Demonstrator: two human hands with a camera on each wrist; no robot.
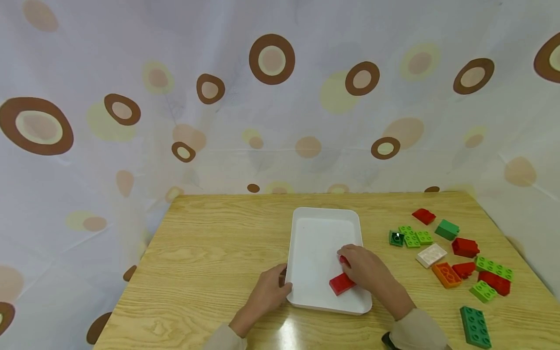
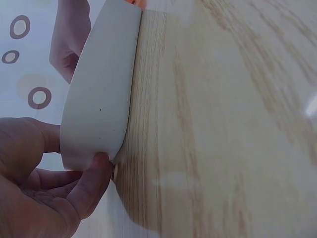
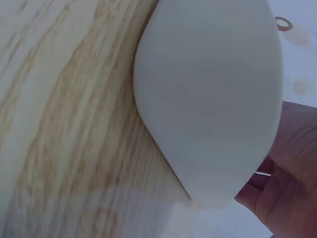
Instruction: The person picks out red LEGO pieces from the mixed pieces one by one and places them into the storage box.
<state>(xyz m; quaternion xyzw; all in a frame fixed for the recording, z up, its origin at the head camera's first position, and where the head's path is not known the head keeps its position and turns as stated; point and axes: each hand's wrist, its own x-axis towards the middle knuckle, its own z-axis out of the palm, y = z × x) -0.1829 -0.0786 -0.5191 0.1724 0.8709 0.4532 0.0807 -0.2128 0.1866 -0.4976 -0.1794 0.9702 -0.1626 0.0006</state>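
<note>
A shallow white tray (image 1: 323, 233) lies on the wooden table. My left hand (image 1: 268, 288) grips its near left edge; in the left wrist view, the thumb and fingers (image 2: 91, 183) pinch the tray wall (image 2: 101, 94). Inside the tray, towards its near right, my right hand (image 1: 366, 266) holds a red brick (image 1: 344, 261), partly covered by the fingers. Another red brick (image 1: 341, 284) lies on the tray floor beside that hand, its right end hidden. The right wrist view shows the right hand (image 3: 297, 173) behind the tray's outer wall (image 3: 208, 94), with the bricks hidden.
Loose bricks are spread right of the tray: a dark green one (image 1: 475, 326), an orange one (image 1: 446, 275), a white one (image 1: 431, 255), and several red (image 1: 465, 247) and light green ones (image 1: 493, 268). A patterned curtain (image 1: 280, 121) hangs behind the table (image 1: 210, 243).
</note>
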